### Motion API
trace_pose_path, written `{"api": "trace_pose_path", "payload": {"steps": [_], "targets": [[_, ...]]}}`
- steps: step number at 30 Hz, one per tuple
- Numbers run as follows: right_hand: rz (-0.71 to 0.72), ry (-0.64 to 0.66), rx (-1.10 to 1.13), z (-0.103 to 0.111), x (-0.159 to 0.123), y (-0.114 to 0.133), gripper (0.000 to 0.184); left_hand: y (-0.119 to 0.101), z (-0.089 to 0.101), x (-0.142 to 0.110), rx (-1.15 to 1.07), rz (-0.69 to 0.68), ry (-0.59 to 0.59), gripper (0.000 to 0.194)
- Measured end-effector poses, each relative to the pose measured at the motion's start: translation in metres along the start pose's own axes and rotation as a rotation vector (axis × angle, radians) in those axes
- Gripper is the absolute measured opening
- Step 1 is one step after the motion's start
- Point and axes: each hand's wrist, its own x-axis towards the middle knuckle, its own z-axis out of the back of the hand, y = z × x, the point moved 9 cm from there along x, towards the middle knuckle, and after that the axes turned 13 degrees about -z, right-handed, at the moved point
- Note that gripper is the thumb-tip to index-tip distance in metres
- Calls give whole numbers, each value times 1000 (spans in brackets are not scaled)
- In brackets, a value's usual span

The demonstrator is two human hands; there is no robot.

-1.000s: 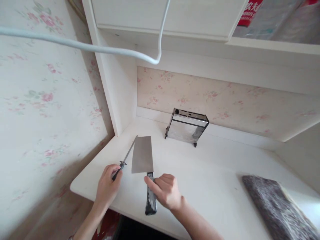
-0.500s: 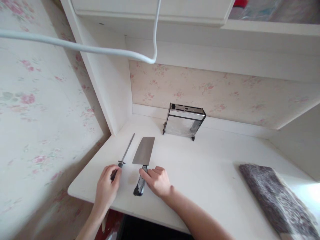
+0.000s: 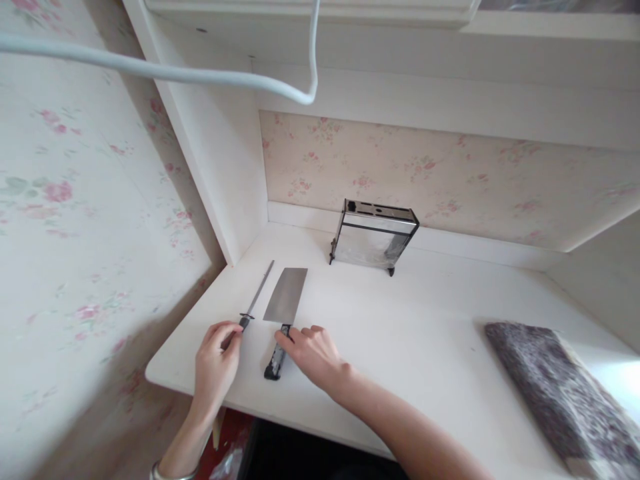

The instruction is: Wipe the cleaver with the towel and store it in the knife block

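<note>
A cleaver (image 3: 286,295) with a wide steel blade and a dark handle lies flat on the white desk (image 3: 410,333), blade pointing away from me. My right hand (image 3: 315,353) sits at the handle's upper end, fingers curled over it just behind the blade. Left of the cleaver a thin sharpening rod (image 3: 259,295) lies on the desk, roughly parallel to the blade. My left hand (image 3: 217,363) is closed round the rod's black handle, which is mostly hidden in the fingers.
A metal and clear knife stand (image 3: 374,237) is at the back by the floral wall. A dark speckled slab (image 3: 555,393) lies at the right. A white cupboard side (image 3: 220,173) rises at the left, and a white cable (image 3: 200,77) hangs overhead.
The cleaver, raised and nearer to me a second ago, now lies flat on the desk. My right hand has slid up its handle. The view has tilted down a little.
</note>
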Motion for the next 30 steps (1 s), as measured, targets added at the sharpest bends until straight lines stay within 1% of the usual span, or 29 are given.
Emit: {"api": "trace_pose_path", "payload": {"steps": [4, 8, 10, 13, 18, 25, 28, 30], "targets": [[76, 66, -15, 0, 4, 3, 29, 1, -1, 1, 4, 21, 6, 14], [181, 100, -39, 0, 6, 3, 32, -1, -1, 1, 16, 26, 14, 13], [211, 114, -46, -1, 7, 2, 35, -1, -1, 2, 10, 31, 18, 13], [214, 112, -57, -3, 7, -2, 35, 0, -3, 2, 6, 27, 30, 13], [216, 67, -81, -1, 8, -3, 35, 1, -5, 1, 16, 6, 32, 14], [256, 77, -73, 1, 11, -4, 31, 1, -6, 0, 37, -7, 39, 14], [255, 87, -53, 1, 11, -6, 37, -2, -6, 2, 47, -17, 36, 14], [225, 90, -21, 1, 8, -10, 44, -4, -5, 2, 51, -24, 44, 14]]}}
